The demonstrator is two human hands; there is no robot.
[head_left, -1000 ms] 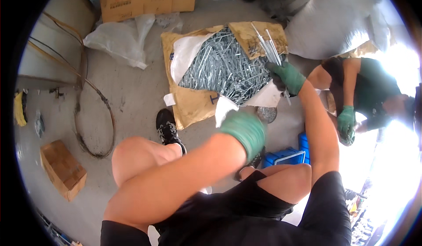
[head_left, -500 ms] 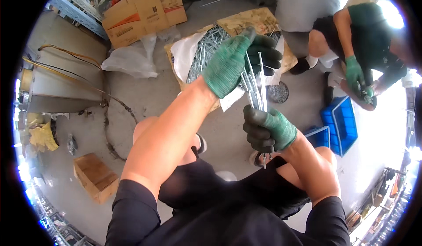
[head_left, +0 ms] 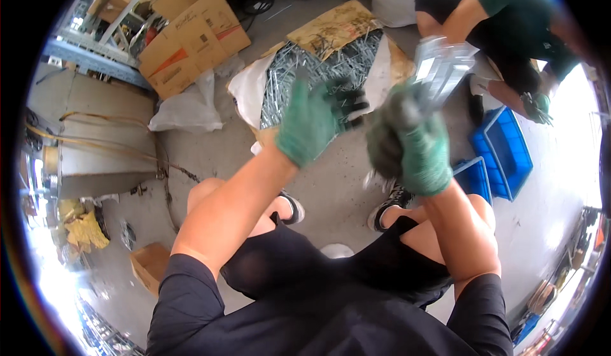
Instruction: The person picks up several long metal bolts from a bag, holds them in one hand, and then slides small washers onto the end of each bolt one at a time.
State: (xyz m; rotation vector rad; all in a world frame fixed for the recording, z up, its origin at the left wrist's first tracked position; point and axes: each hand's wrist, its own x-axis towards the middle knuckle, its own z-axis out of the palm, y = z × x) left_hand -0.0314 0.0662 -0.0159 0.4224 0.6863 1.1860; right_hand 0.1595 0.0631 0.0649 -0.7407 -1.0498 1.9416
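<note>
Both my hands wear green gloves with dark grey fingers, and both are smeared by motion. My left hand [head_left: 310, 121] hangs just in front of an open carton, its fingers apart with nothing in them. In my right hand [head_left: 412, 141] a bundle of long silvery bolts [head_left: 443, 69] is gripped, sticking up past the fist toward the far right; their lower ends show faintly beneath it. A heap of loose bolts [head_left: 350, 63] fills the carton, which has a white plastic lining [head_left: 249, 93] and a raised brown flap [head_left: 334, 26].
Two blue crates [head_left: 503, 155] stand at my right, beyond my knee. A co-worker [head_left: 509, 31] crouches at the far right, one gloved hand low. Flat cardboard [head_left: 191, 47] and clear plastic [head_left: 188, 107] lie at the far left, near a metal cabinet [head_left: 105, 152] with hoses.
My left hand has come away from the bolts and moved slightly down. My right hand has lifted the bundle up and to the right. The view has shifted a little.
</note>
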